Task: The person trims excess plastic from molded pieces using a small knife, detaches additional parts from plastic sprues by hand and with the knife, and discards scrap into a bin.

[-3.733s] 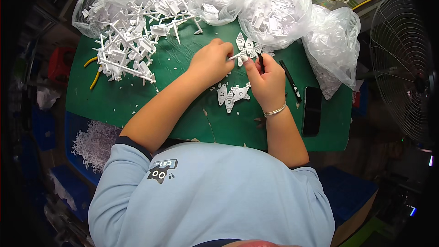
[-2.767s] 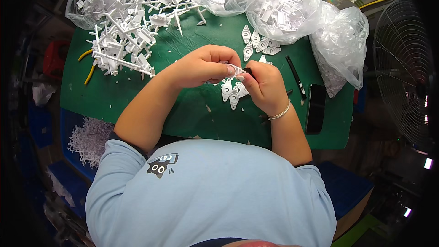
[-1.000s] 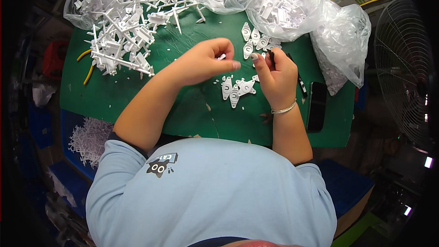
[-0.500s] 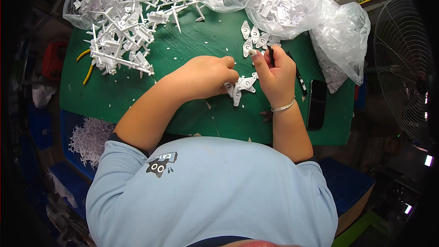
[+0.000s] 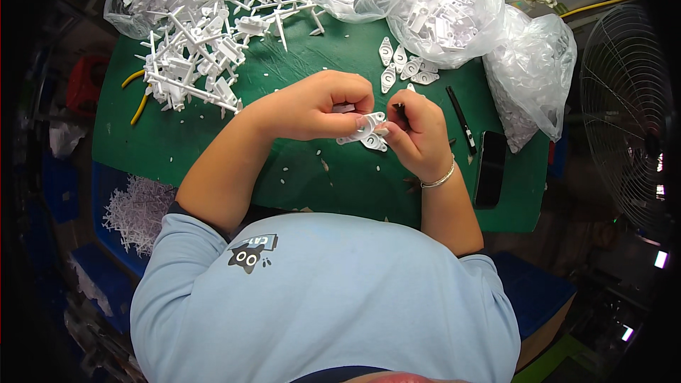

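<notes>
- The left hand (image 5: 319,105) is curling closed just above the middle of the frame, pinching a small white plastic piece (image 5: 363,128) between thumb and fingers.
- The right hand (image 5: 417,130) is sitting right next to it, fingers closed around a thin dark tool (image 5: 399,108) and touching that same piece.
- A couple more white pieces (image 5: 374,143) are lying on the green table (image 5: 298,177) just under the hands.
- A little row of flat white parts (image 5: 403,71) is sitting above the hands, near the clear bags (image 5: 454,21) at the top.
- A messy pile of white sprues (image 5: 206,50) is filling the upper left.
- A black pen (image 5: 461,119) and a dark phone (image 5: 490,179) are lying to the right, with a fan (image 5: 628,120) at the far right edge.
</notes>
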`<action>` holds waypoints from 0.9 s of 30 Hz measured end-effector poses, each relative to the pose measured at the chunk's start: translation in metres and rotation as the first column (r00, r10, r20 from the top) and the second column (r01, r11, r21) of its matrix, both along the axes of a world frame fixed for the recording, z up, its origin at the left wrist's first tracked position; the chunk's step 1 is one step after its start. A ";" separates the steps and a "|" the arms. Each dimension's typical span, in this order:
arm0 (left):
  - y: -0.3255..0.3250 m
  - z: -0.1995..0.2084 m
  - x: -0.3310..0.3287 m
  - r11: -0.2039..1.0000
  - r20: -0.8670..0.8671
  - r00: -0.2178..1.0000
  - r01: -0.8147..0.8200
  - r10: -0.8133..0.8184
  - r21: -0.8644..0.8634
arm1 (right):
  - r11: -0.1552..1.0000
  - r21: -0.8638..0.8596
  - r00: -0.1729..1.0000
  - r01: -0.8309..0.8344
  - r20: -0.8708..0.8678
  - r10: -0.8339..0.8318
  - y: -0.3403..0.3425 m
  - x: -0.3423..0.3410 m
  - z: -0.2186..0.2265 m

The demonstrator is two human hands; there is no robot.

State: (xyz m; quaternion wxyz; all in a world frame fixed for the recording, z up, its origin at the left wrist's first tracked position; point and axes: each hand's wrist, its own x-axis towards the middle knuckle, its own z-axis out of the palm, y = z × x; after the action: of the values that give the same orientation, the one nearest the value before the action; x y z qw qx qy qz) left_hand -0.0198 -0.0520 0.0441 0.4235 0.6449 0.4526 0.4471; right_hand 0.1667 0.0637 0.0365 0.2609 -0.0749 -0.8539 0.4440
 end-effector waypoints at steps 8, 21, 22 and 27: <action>0.000 -0.004 -0.001 0.996 0.039 0.996 0.078 -0.080 0.037 | 0.993 0.004 0.989 -0.121 0.085 0.121 0.001 0.000 -0.004; -0.001 -0.007 0.001 0.985 0.177 0.970 0.170 -0.165 -0.013 | 0.977 0.011 0.975 -0.214 0.065 0.213 0.000 -0.001 0.000; -0.001 -0.007 0.001 0.985 0.177 0.970 0.170 -0.165 -0.013 | 0.974 0.017 0.973 -0.225 0.059 0.224 0.000 -0.001 0.000; -0.001 -0.008 0.002 0.972 0.241 0.947 0.231 -0.215 -0.042 | 0.966 0.015 0.963 -0.259 0.081 0.257 0.001 0.000 0.002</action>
State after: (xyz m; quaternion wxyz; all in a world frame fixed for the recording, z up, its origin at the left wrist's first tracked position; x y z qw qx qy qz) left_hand -0.0177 -0.0525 0.0361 0.5438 0.6195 0.3388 0.4535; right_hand 0.1665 0.0646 0.0381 0.1681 0.0232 -0.8715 0.4600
